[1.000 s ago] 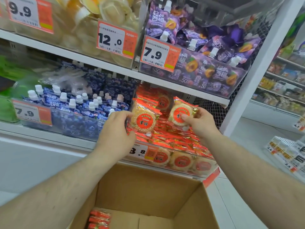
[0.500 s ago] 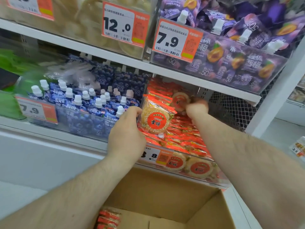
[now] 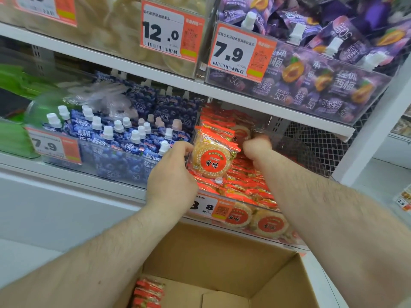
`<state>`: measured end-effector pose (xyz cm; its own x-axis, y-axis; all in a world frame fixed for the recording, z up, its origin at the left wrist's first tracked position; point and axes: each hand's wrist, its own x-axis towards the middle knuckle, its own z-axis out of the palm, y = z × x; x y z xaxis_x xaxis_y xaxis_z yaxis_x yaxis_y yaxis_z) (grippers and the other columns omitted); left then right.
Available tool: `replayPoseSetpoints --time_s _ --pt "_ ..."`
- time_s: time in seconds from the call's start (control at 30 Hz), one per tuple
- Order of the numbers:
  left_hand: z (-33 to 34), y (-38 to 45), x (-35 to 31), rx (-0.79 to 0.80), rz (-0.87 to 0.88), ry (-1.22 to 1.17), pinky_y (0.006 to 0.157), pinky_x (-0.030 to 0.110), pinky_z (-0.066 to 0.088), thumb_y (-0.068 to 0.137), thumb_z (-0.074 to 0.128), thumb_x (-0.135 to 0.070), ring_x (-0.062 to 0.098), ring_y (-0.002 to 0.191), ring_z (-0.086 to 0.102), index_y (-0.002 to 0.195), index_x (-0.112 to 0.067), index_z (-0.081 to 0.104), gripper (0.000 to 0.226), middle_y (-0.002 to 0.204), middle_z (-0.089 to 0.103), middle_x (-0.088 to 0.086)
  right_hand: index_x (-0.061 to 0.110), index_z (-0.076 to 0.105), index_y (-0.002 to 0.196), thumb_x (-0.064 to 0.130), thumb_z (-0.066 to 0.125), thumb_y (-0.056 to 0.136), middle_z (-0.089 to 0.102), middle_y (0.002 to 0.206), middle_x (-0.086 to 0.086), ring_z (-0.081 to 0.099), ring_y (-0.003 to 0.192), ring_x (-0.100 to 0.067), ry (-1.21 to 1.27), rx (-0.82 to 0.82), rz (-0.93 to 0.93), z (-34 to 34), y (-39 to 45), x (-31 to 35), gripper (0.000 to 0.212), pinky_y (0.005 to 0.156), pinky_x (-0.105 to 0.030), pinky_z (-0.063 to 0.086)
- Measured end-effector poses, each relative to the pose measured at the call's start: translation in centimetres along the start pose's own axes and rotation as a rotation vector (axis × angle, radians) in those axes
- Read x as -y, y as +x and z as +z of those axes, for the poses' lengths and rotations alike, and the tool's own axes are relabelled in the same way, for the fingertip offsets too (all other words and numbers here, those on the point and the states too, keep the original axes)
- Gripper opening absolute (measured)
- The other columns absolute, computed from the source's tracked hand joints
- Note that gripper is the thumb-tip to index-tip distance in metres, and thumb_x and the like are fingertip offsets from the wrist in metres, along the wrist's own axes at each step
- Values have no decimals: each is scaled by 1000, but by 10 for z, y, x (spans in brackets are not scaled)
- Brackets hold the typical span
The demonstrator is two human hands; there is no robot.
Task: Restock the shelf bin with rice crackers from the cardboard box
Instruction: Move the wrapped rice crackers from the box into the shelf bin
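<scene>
My left grip (image 3: 171,174) is pinching an upright rice cracker packet (image 3: 212,157), round with a red label, over the shelf bin (image 3: 249,221). My right grip (image 3: 255,145) is reaching in behind it, fingers curled; contents indeterminable.

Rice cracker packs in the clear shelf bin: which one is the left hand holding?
The upright round orange rice cracker pack facing the camera, red label showing, gripped at its left edge by the left hand. The others lie stacked flat.
</scene>
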<state>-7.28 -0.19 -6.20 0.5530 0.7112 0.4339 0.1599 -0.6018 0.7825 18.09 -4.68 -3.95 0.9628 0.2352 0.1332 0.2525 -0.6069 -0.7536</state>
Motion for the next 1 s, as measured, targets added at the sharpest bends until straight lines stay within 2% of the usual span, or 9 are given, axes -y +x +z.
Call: replayPoseSetpoints --time_s 0.1,0.23,0.37,0.43,0.57,0.67,0.73,0.87,1.0 --pt "-4 0 -1 30 12 5 70 29 44 85 56 -1 10 91 56 103 -36 38 43 103 48 -17 9 64 103 13 60 85 68 96 -10 67 87 -28 1 68 24 -9 -3 -2 19 79 -43 59" --pt "-7 -13 3 -9 148 85 61 20 32 81 60 -8 7 82 43 101 -27 41 34 103 34 -11 8 57 119 19 67 86 65 107 -9 64 93 -26 -10 -6 14 -31 -28 1 36 83 -42 57" --pt "-10 -32 9 170 264 105 60 17 31 81 61 -12 3 74 45 95 -29 40 31 89 37 -18 16 48 137 27 67 89 61 128 0 60 109 -18 48 -66 -164 -47 -82 0 53 94 -33 49" --pt "-10 -41 14 305 273 127 64 22 39 81 60 -13 1 75 48 92 -30 42 27 87 43 -19 18 55 130 25 63 90 64 121 3 59 109 -15 35 -131 -323 -48 -114 -8 41 94 -27 45" --pt "-7 -49 34 663 239 315 82 30 47 80 58 -16 10 89 54 101 -27 52 25 93 51 -14 12 67 101 13 60 82 63 97 8 56 95 -18 93 -342 -812 -34 -179 -35 20 84 -34 44" --pt "-7 -52 54 838 151 417 85 29 49 77 59 -15 15 94 57 108 -24 56 32 96 56 -10 7 67 83 10 57 79 61 81 5 54 80 -17 185 -260 -930 4 -217 -68 11 74 -28 42" --pt "-8 -53 67 862 117 453 85 27 49 77 59 -15 16 97 59 111 -22 60 34 97 59 -8 9 66 79 9 57 77 62 76 3 52 74 -12 173 -93 -825 36 -231 -95 9 71 -24 41" --pt "-9 -53 86 869 25 430 84 21 47 81 60 -14 11 97 58 111 -23 61 31 99 59 -8 19 64 80 5 58 80 54 66 16 50 62 -4 22 338 -354 102 -245 -151 15 65 -20 37" --pt "-7 -50 103 909 -83 413 88 27 50 83 59 -17 9 96 58 107 -29 56 27 100 58 -12 16 70 98 8 52 87 70 99 1 64 97 -20 -120 579 85 167 -258 -196 23 75 -18 42"
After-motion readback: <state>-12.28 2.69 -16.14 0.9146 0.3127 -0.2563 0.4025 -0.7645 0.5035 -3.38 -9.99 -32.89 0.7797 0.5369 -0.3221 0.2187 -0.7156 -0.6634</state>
